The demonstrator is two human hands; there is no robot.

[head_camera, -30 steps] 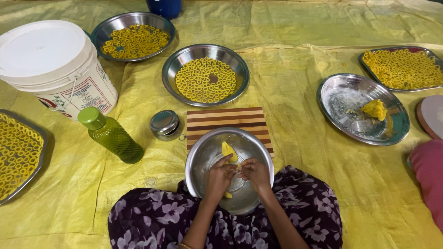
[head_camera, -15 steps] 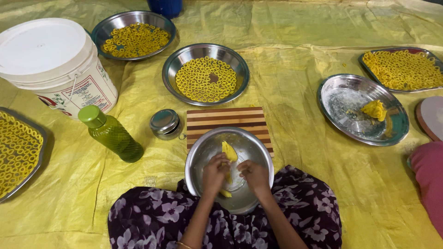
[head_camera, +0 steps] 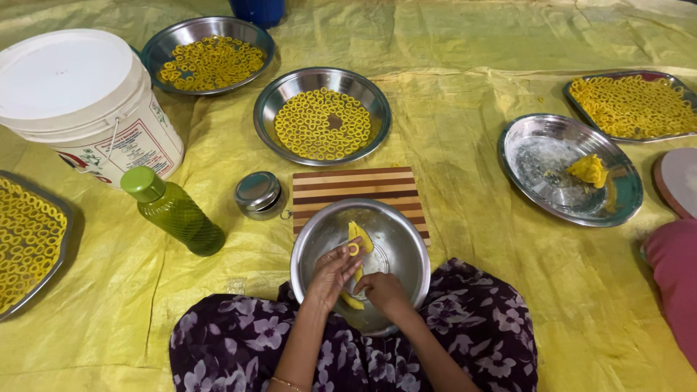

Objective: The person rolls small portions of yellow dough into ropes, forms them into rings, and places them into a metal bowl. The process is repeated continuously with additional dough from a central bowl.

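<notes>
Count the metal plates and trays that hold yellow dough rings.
4: a round plate at top left, a round plate above the striped board, a tray at top right, a tray at the left edge. Others may lie outside the frame.

Both hands worked inside a steel bowl [head_camera: 396, 239] resting on the lap. The left hand [head_camera: 330, 274] pinched a small yellow dough ring [head_camera: 353, 249] at its fingertips, touching a lump of yellow dough [head_camera: 361, 236]. The right hand [head_camera: 382, 289] curled low in the bowl, just beside a striped wooden board [head_camera: 356, 186].
</notes>
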